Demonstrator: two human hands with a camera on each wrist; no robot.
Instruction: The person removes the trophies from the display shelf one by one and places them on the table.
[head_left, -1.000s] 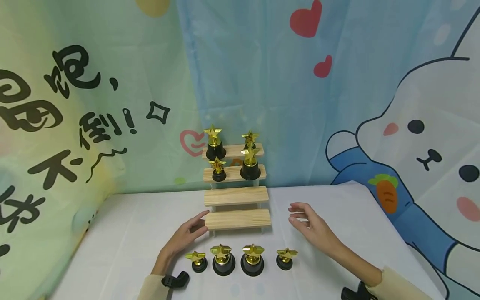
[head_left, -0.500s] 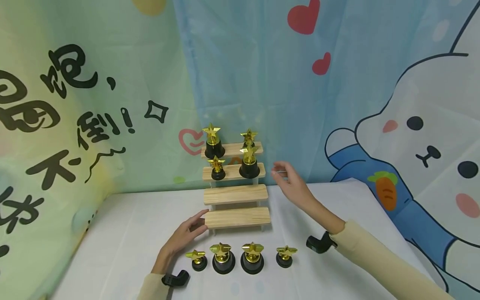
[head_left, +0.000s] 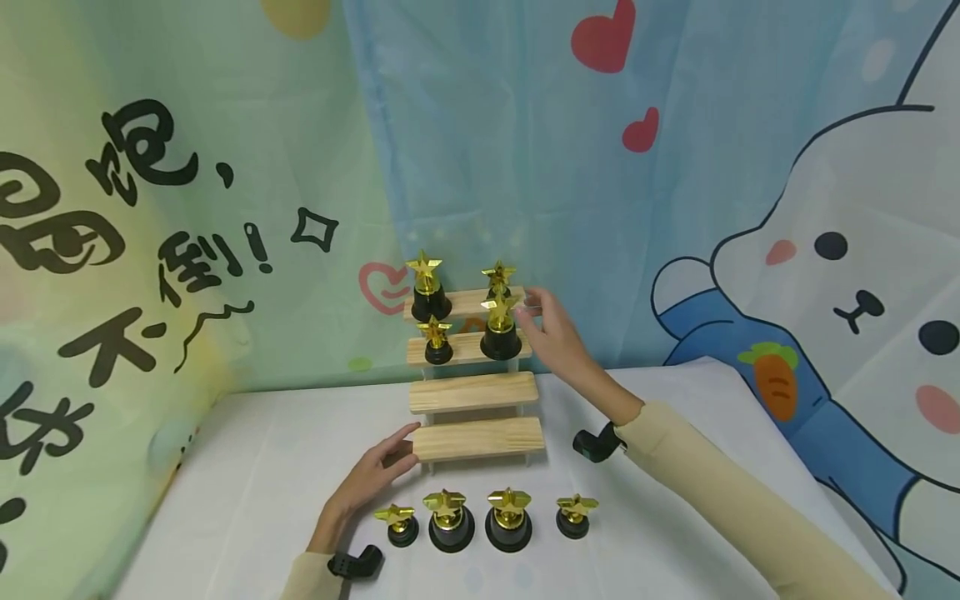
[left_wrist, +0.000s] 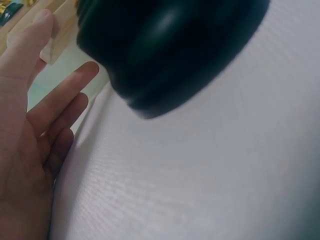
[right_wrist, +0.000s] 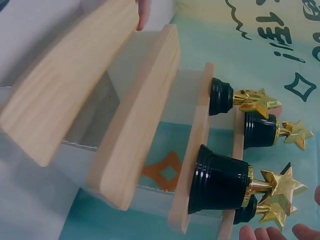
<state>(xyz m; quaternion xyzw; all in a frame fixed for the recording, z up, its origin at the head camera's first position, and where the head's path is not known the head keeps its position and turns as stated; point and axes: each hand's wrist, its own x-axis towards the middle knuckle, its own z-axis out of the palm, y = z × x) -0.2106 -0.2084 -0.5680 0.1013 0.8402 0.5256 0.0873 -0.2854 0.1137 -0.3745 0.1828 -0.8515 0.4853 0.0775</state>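
So the right hand [head_left: 547, 329] is hovering just right of the big trophy [head_left: 500, 340], which is standing upright on the second shelf from the top [head_left: 461, 348] — small trophy [head_left: 498, 274] sitting behind it on the top shelf [head_left: 467, 302]. Right fingers are hanging apart, thumb off from the rest; can't tell about contact. Left hand [head_left: 371, 477] is resting farther off — fingers loosely spread by the bottom shelf's [head_left: 480, 440] left end.
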